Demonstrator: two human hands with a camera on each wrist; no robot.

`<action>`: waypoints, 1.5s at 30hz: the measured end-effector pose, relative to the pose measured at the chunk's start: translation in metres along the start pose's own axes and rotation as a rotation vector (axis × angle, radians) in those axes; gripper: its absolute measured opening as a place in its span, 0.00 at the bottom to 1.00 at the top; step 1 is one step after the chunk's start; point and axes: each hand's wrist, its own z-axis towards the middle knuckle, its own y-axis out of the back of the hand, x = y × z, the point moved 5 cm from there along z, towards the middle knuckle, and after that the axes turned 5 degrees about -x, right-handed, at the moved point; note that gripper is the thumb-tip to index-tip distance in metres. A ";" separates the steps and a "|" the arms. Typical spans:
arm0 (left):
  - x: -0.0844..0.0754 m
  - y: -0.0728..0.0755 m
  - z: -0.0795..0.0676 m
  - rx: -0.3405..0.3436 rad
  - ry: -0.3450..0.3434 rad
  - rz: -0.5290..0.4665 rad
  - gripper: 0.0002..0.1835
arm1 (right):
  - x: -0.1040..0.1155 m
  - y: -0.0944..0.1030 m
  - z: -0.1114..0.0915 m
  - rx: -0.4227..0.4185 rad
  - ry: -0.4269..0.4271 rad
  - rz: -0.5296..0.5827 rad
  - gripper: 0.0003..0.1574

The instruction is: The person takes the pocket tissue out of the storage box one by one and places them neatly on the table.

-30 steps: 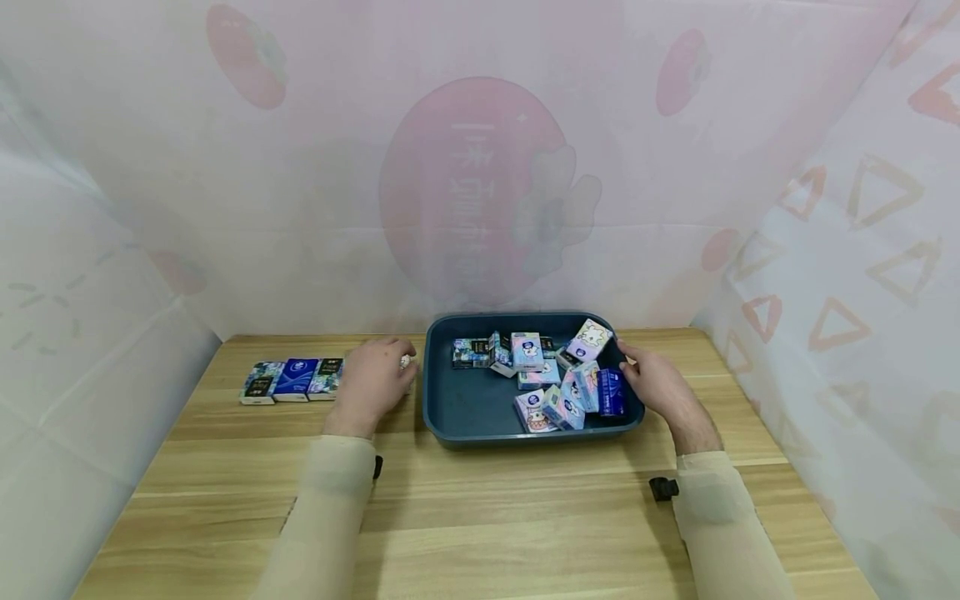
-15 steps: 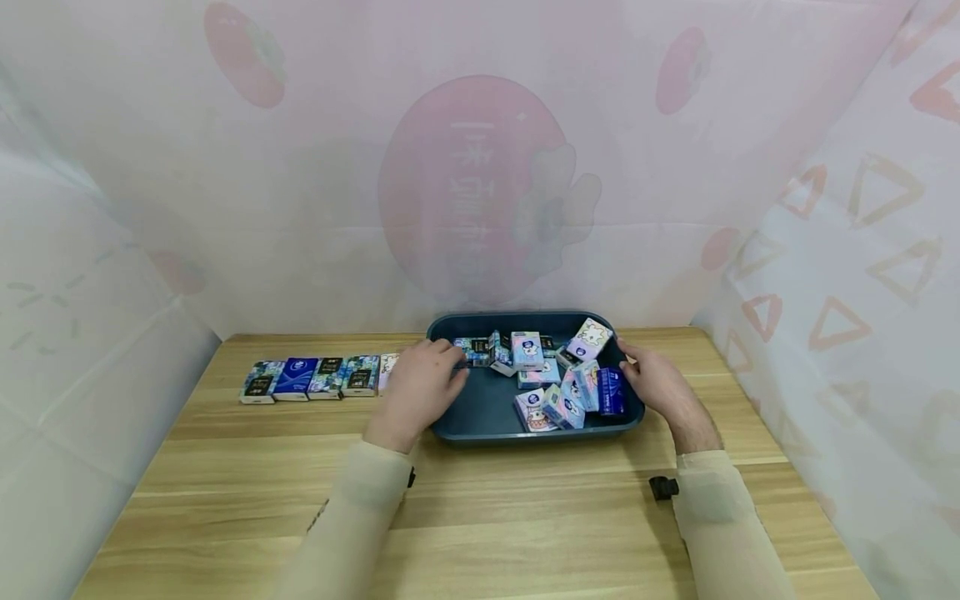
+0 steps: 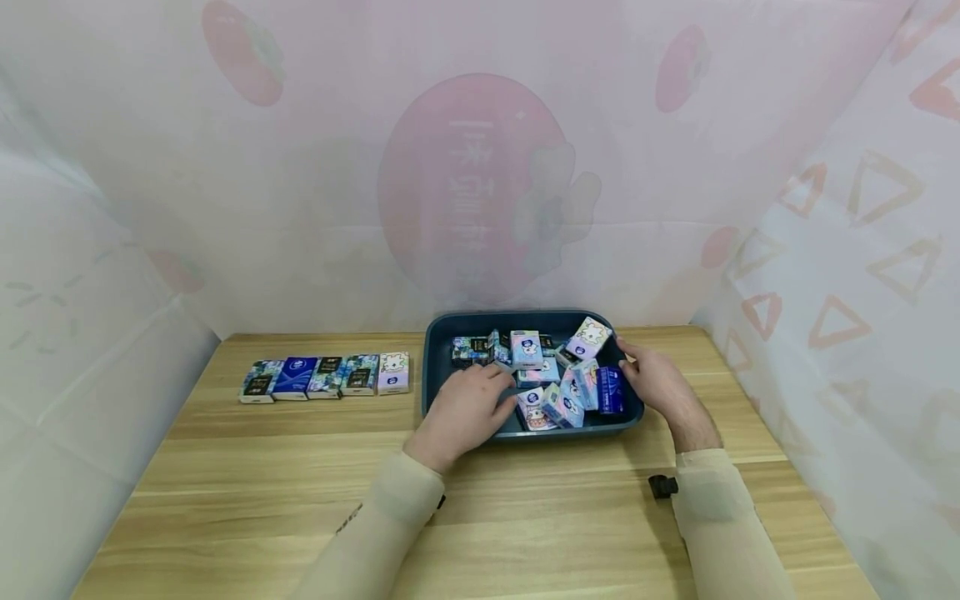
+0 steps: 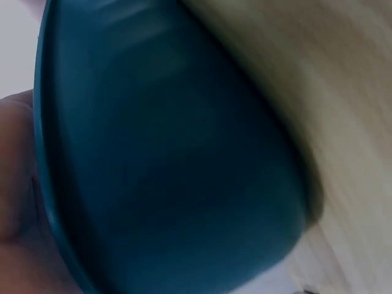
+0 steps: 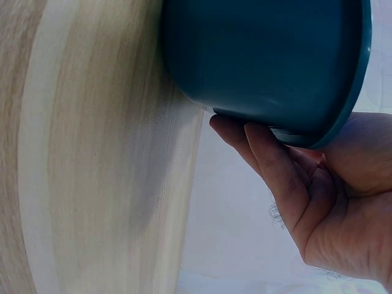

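Note:
My left hand (image 3: 467,407) is over the left part of a dark teal tray (image 3: 429,367), fingers loosely bent near the packs inside. Whether the fingertips touch a pack is hidden. In the left wrist view, the tray's outer wall (image 4: 177,147) covers most of the picture. My right hand (image 5: 306,190) grips the tray's right rim, with its fingers against the outside wall. Several small packs that look like pocket tissues lie jumbled in the tray, among them a white-and-pink pack (image 3: 527,350), a dark blue pack (image 3: 611,390) and a cat-print pack (image 3: 588,337).
On the wooden table (image 3: 525,525), left of the tray, several packs stand side by side in a row. A blue pack (image 3: 295,377) is second from the left, and a cat-print pack (image 3: 393,372) ends the row nearest the tray. Printed cloth walls (image 3: 315,208) enclose the table.
My left hand has left the row's right end, where the cat-print pack now shows, and moved right over the tray. My right hand stays on the rim.

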 end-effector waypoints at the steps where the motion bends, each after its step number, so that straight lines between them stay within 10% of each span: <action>1: -0.002 -0.001 0.000 0.007 0.003 -0.015 0.20 | 0.000 0.000 0.000 -0.001 0.001 0.001 0.35; 26: -0.030 -0.029 0.036 0.224 0.013 -0.221 0.28 | -0.001 0.000 0.001 0.015 0.001 -0.008 0.35; 45: -0.029 -0.032 0.043 0.305 -0.031 -0.117 0.34 | 0.001 0.000 0.000 0.008 0.013 -0.010 0.35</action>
